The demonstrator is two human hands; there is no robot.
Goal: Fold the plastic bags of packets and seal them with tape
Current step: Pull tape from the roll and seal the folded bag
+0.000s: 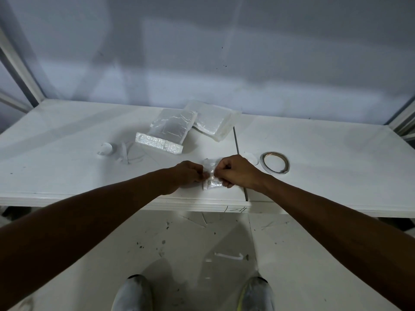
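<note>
Both hands, left [189, 173] and right [238, 171], fingers pinching one small bag [212, 179], mid-fold. Tape roll [275, 162] unused beside. Two bags [190, 124] on worktop [325, 153] apparently unsealed.

Your left hand [189, 175] and right hand [238, 171] cover most of the small plastic bag [212, 181], fingertips hidden, bag contents unreadable, both shoes [132, 295] cut off by bottom edge, upper arms out of frame

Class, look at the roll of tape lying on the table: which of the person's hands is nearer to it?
Right. The right hand is just left of the roll of tape, pinching the small plastic bag. The left hand holds the bag's far side, farther from the roll.
</note>
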